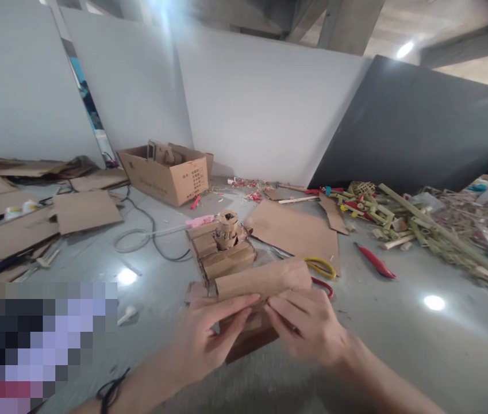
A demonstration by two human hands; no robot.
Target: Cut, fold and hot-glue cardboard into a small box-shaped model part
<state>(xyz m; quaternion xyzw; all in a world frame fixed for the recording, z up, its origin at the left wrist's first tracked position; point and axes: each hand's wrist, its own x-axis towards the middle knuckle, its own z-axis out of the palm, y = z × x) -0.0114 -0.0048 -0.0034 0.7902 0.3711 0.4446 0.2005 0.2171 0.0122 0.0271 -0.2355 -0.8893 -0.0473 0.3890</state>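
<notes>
At six o'clock, a curled brown cardboard sheet (261, 279) is pinched by left hand (214, 329) and right hand (310, 323); shaping seems underway; even finger pressure seems needed.

Left grip (222, 329) and right grip (308, 323) pinching curved cardboard sheet (265, 278), cardboard model (227, 238) beyond, open box (161, 179) behind

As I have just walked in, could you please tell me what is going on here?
A person's left hand and right hand, close to each other, pinch a curled cardboard sheet. Just beyond it stands a cardboard model; an open box sits farther back, to the left.
</notes>
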